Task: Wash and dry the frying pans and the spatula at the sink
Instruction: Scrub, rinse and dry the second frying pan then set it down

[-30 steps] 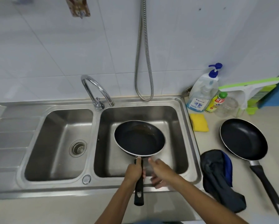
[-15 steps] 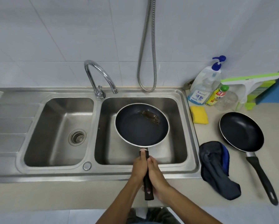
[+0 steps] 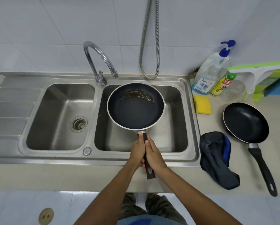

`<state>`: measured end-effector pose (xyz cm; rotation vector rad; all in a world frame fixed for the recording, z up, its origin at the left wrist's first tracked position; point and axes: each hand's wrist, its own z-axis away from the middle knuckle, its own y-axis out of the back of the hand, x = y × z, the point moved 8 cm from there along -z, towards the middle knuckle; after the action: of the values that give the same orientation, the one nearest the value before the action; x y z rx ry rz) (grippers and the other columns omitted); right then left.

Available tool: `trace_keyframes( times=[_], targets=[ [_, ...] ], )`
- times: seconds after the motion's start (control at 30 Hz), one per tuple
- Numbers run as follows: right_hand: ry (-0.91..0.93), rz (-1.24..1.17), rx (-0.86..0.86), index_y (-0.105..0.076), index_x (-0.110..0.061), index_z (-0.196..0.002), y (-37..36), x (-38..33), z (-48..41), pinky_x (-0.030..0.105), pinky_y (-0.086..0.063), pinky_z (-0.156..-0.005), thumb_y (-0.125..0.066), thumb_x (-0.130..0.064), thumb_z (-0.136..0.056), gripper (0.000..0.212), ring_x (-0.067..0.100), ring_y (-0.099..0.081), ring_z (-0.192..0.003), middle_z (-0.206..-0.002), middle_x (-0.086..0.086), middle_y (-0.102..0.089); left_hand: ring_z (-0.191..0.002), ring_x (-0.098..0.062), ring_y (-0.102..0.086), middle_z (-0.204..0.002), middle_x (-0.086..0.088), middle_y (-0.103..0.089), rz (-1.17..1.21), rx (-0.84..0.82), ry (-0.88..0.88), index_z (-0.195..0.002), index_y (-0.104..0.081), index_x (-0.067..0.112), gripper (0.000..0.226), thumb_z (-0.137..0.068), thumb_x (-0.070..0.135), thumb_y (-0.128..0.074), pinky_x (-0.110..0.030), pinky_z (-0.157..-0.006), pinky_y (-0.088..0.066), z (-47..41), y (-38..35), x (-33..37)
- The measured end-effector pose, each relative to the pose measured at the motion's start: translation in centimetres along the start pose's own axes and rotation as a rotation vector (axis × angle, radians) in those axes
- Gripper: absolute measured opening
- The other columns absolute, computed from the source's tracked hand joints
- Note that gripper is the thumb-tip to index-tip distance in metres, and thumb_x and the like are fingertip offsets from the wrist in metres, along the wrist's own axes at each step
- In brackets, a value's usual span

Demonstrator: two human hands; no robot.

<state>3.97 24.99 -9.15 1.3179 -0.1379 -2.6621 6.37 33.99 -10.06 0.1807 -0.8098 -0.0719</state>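
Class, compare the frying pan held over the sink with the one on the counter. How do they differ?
The held pan is gripped by the left hand and right hand above the sink; the counter pan lies untouched. The held pan holds brownish residue at its far edge; the counter pan looks clean. Both are black, long-handled.

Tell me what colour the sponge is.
The sponge is yellow; the head view shows it best.

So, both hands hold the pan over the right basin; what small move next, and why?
Probably tip the pan forward, so the brown liquid pooled at its far edge pours into the right basin; left hand and right hand grip the handle.
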Motion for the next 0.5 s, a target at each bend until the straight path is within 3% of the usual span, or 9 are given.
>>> trace_keyframes(
  times=[0.13, 0.23, 0.3, 0.37, 0.5],
  targets=[
    [-0.046, -0.087, 0.005, -0.036, -0.060, -0.141, -0.5, -0.4, -0.1, 0.025, -0.046, -0.041, -0.026, -0.056, -0.106, 0.037, 0.016, -0.053, -0.043, -0.056, 0.004, -0.057, -0.038, -0.016, -0.053, -0.049, -0.002, -0.059, 0.029, -0.015, 0.008, -0.074, -0.064, 0.014, 0.074, -0.101, 0.070, -0.024, -0.022, -0.038, -0.039, 0.0, 0.1, 0.4],
    [0.024, -0.011, 0.094, -0.037, -0.059, -0.144, -0.2, -0.7, -0.4, 0.023, -0.047, -0.046, -0.027, -0.057, -0.105, 0.040, 0.008, -0.056, -0.054, -0.081, 0.001, -0.068, -0.047, -0.020, -0.060, -0.055, -0.005, -0.063, 0.066, -0.051, -0.022, -0.074, -0.064, 0.011, 0.075, -0.101, 0.069, -0.025, -0.022, -0.040, -0.043, 0.0, -0.2, 1.1],
    [0.093, 0.044, 0.159, -0.038, -0.054, -0.147, 0.2, -1.2, -0.6, 0.018, -0.054, -0.070, -0.029, -0.052, -0.106, 0.042, 0.001, -0.062, -0.083, -0.114, -0.009, -0.069, -0.062, -0.016, -0.066, -0.066, -0.003, -0.069, 0.030, -0.060, -0.048, -0.080, -0.068, 0.010, 0.075, -0.102, 0.067, -0.024, -0.020, -0.048, -0.047, -0.6, -0.2, 1.4],
    [0.165, 0.132, 0.202, -0.039, -0.050, -0.149, 0.6, -1.7, -0.9, 0.024, -0.055, -0.092, -0.030, -0.048, -0.107, 0.043, 0.004, -0.064, -0.102, -0.125, -0.013, -0.067, -0.078, -0.014, -0.071, -0.082, -0.003, -0.075, -0.024, -0.090, -0.028, -0.091, -0.073, 0.013, 0.075, -0.102, 0.068, -0.023, -0.019, -0.059, -0.050, -1.5, -0.5, 1.4],
    [0.251, 0.235, 0.236, -0.039, -0.045, -0.151, 1.2, -1.8, -1.3, 0.028, -0.059, -0.089, -0.032, -0.049, -0.104, 0.047, 0.007, -0.070, -0.095, -0.110, -0.009, -0.073, -0.100, -0.026, -0.072, -0.103, -0.011, -0.077, -0.215, -0.175, 0.016, -0.105, -0.076, 0.012, 0.079, -0.101, 0.069, -0.021, -0.037, -0.093, -0.057, -2.9, 0.9, 1.7]
  ],
)
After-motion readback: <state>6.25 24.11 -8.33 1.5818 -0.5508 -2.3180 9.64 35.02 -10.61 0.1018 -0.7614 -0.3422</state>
